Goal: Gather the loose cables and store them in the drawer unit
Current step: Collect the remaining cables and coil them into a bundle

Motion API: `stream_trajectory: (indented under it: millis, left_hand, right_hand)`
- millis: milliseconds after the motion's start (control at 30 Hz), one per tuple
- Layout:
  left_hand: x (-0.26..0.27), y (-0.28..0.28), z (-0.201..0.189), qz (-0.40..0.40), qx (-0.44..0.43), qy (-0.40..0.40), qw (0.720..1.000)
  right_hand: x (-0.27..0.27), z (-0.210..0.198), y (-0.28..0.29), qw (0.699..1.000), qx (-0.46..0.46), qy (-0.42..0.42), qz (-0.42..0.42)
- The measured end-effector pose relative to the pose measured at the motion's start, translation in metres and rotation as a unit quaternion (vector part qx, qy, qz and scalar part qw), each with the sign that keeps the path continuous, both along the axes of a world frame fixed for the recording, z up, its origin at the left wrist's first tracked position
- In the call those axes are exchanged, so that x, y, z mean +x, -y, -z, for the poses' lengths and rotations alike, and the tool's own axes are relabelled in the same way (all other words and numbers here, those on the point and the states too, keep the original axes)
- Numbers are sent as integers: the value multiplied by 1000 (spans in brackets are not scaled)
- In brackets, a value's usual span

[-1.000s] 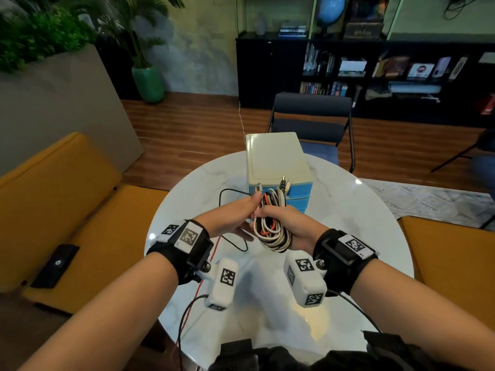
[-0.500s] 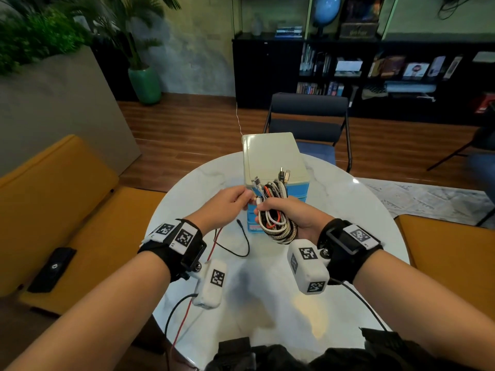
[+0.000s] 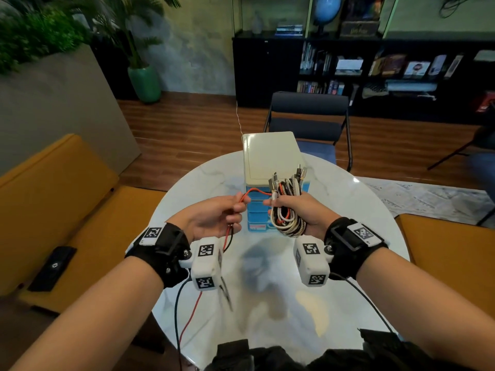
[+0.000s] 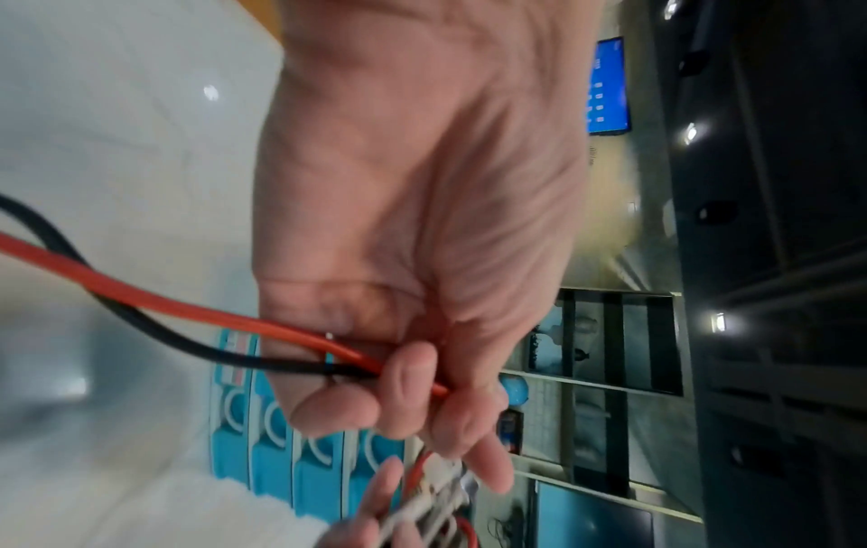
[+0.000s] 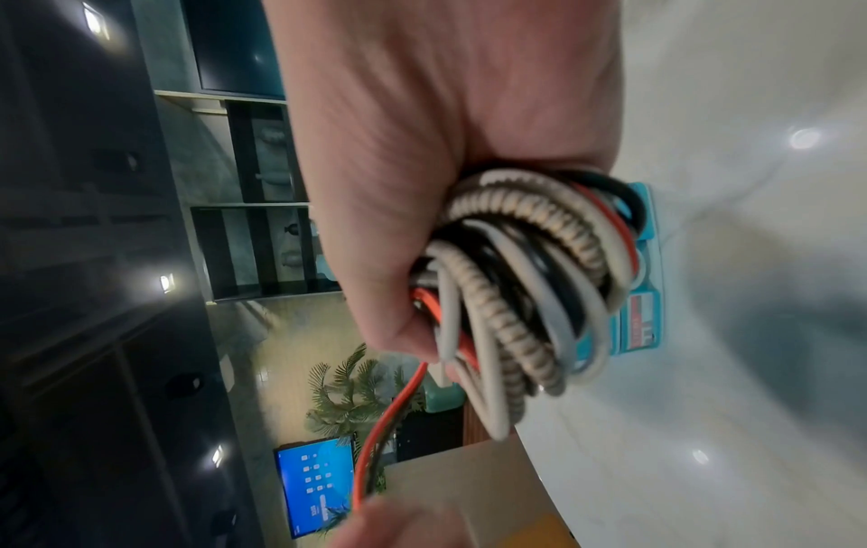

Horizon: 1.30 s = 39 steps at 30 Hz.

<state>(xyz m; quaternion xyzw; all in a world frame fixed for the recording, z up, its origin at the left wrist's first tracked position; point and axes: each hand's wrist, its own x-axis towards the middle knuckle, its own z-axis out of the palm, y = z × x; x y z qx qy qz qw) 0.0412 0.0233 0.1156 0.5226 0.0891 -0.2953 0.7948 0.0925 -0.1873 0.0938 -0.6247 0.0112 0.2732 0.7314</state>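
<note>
My right hand [image 3: 288, 210] grips a coiled bundle of cables [image 3: 288, 218] [image 5: 525, 281], white, braided, black and red, with plugs sticking up at the top. A red cable [image 3: 257, 192] [image 4: 187, 307] and a black cable [image 4: 155, 330] run from the bundle to my left hand [image 3: 227, 212], which pinches them between thumb and fingers [image 4: 408, 374]; their free ends hang down over the table. Just behind both hands stands the drawer unit [image 3: 270, 162], cream on top with blue drawer fronts [image 4: 309, 471], all shut.
The round white marble table [image 3: 361, 223] carries the unit. Yellow seats [image 3: 67, 196] flank it left and right, with a black object [image 3: 52, 267] on the left one. A dark chair [image 3: 308, 119] and bookshelves [image 3: 375, 70] stand behind.
My left hand has pulled away to the left, drawing the red and black cables out from the bundle. Both hands have risen a little toward the drawer unit.
</note>
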Motion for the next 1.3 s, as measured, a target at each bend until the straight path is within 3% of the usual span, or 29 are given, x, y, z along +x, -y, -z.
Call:
stream_trajectory:
  millis: [200, 400, 667, 767, 867, 933, 1033, 1133, 1200, 1300]
  left_hand:
    - [-3, 32, -9, 39, 64, 66, 995]
    - [3, 30, -13, 42, 109, 49, 992]
    - [6, 28, -12, 96, 215, 37, 971]
    - [6, 27, -14, 141, 256, 52, 955]
    - [4, 32, -16, 174, 291, 63, 939]
    - [1, 36, -15, 173, 257, 56, 949]
    - [-6, 31, -4, 154, 115, 17, 981]
    - [-17, 21, 16, 179, -17, -37, 983]
    - [-26, 15, 28, 227, -39, -49, 972]
    - [-30, 13, 37, 285, 21, -40, 958]
  right_hand:
    - [-9, 0, -14, 998, 43, 12, -44]
    - [-15, -5, -15, 992, 98, -51, -67]
    - [-16, 5, -22, 991, 91, -15, -96]
    - [-13, 13, -26, 999, 26, 1, -40]
    - [-12, 14, -28, 996, -50, 77, 19]
    - [-6, 13, -28, 986, -78, 115, 90]
    - [3, 4, -23, 974, -56, 128, 176]
    - [11, -9, -14, 958, -9, 138, 250]
    - [15, -17, -8, 951, 29, 127, 282]
    - [12, -25, -6, 958, 82, 84, 261]
